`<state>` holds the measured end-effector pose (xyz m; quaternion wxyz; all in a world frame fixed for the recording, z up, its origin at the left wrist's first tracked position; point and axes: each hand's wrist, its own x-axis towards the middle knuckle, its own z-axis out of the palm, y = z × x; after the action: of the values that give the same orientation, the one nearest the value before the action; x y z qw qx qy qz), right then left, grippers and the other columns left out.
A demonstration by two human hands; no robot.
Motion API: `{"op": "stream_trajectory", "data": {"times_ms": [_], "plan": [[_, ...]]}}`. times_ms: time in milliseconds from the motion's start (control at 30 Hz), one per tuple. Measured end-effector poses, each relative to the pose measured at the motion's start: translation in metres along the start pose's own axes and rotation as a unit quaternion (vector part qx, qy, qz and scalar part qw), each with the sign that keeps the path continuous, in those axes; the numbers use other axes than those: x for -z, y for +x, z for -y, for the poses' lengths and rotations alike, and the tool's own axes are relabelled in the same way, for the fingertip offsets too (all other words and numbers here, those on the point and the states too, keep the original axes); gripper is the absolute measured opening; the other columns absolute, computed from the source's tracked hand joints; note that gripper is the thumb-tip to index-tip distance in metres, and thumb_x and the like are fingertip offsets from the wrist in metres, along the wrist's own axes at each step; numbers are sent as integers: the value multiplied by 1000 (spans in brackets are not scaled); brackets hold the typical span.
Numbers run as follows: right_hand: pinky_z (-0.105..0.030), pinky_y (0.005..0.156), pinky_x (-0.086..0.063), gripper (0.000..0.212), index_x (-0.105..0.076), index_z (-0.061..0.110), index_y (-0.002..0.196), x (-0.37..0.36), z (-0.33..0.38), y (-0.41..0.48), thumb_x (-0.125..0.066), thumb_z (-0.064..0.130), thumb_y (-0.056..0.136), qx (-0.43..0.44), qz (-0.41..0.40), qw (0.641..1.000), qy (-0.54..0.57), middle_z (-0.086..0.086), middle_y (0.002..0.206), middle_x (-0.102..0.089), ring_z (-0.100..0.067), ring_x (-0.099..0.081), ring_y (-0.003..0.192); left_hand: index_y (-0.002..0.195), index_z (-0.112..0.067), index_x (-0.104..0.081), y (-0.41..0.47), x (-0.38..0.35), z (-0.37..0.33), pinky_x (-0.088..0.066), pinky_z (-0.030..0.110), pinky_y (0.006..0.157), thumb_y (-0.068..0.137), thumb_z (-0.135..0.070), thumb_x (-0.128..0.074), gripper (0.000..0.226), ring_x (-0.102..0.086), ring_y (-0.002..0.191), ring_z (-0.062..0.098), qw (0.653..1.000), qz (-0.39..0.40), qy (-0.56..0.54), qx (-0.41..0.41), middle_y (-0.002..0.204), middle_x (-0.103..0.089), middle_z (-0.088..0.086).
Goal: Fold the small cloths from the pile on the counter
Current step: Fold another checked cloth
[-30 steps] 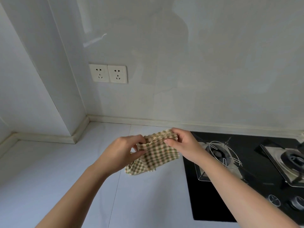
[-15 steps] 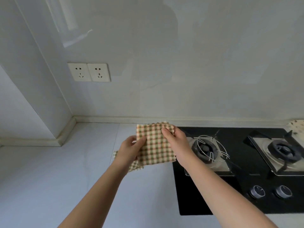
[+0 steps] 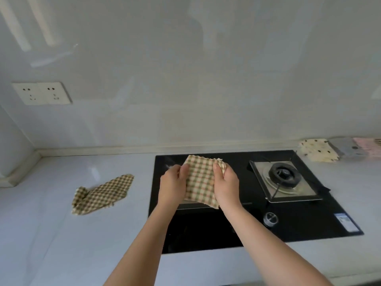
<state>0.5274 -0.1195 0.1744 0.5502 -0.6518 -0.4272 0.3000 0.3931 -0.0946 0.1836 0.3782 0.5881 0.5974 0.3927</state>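
Over the hob [image 3: 309, 223], left hand [image 3: 172, 185] and right hand [image 3: 226, 186] hold cloth [image 3: 201, 178] upright.

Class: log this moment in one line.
left hand grips plaid cloth | right hand grips it | held over hob | gingham cloth on counter

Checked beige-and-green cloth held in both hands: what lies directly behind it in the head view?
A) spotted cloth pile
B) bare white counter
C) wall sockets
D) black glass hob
D: the checked beige-and-green cloth, gripped by the left hand and right hand, overlaps the black glass hob's left half.
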Motion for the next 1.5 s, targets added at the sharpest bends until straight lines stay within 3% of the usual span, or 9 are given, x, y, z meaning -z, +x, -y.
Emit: {"op": "stream_trajectory", "data": {"times_ms": [233, 400, 567, 767, 900, 1000, 1133, 1300, 1500], "plan": [[-28, 90, -50, 43, -46, 31, 131, 163, -32, 28, -58, 44, 93, -101, 148, 982, 63, 7, 115, -64, -5, -63, 104, 92, -19, -67, -24, -98, -54, -50, 33, 77, 98, -33, -51, 22, -62, 78, 12, 978, 174, 7, -115, 84, -68, -1], [-25, 97, -48, 56, -54, 28, 130, 256, -42, 49, -69, 47, 79, -98, 232, 968, 13, 13, 122, -66, -1, -61, 112, 83, -15, -60, -29, -176, -98, -41, 25, 64, 99, -32, -50, 25, -50, 64, 6, 934, 283, 55, -210, 72, -58, -5], [-37, 94, -54, 26, -67, 18, 114, 327, -60, 83, -69, 24, 89, -79, 202, 976, -24, 2, 106, -74, -12, -70, 100, 77, -6, -57, -18, -253, -133, -37, 19, 60, 98, -35, -52, 36, -43, 60, 3, 906, 348, 50, -236, 67, -49, -8], [-48, 94, -51, 22, -66, 14, 107, 424, -98, 147, -68, 25, 88, -94, 139, 985, -49, -12, 105, -71, -27, -68, 99, 90, -13, -70, 19, -352, -158, -53, 37, 79, 78, -43, -75, 33, -68, 83, 23, 895, 420, 79, -129, 91, -71, 8], [-32, 87, -55, 22, -63, 20, 115, 494, -120, 191, -62, 14, 93, -185, 135, 973, 27, -1, 111, -72, -15, -69, 102, 92, -6, -68, 27, -432, -189, -53, 19, 67, 88, -15, -67, 9, -67, 69, 9, 906, 409, -106, -26, 82, -71, 4], [-33, 84, -55, 17, -67, 14, 111, 537, -136, 222, -57, 17, 97, -200, 76, 975, 61, -6, 108, -73, -19, -70, 100, 97, -14, -69, 28, -505, -220, -54, 30, 83, 92, -23, -62, 12, -68, 86, 15, 910, 369, -179, 62, 92, -73, -1], [-41, 90, -52, 17, -69, 9, 103, 574, -158, 264, -57, 18, 96, -216, -53, 970, 101, -12, 102, -73, -26, -70, 97, 84, -15, -61, 29, -590, -244, -47, 33, 78, 98, -35, -51, 26, -61, 83, 17, 942, 289, -153, 80, 88, -65, 0], [-31, 63, -36, 31, -53, 3, 80, 627, -195, 318, -49, 27, 100, -181, -135, 974, 5, -18, 75, -47, -21, -46, 70, 88, -16, -57, 19, -684, -269, -49, 32, 72, 101, -35, -42, 28, -59, 78, 10, 975, 199, -93, 10, 84, -62, -4], [-31, 66, -41, 36, -60, -2, 95, 732, -269, 397, -48, 32, 99, -223, -139, 964, -31, -11, 83, -56, -22, -53, 75, 107, -6, -59, 32, -808, -280, -52, 22, 50, 98, -20, -52, 18, -64, 70, 17, 929, 310, -120, 164, 97, -65, 9]]}}
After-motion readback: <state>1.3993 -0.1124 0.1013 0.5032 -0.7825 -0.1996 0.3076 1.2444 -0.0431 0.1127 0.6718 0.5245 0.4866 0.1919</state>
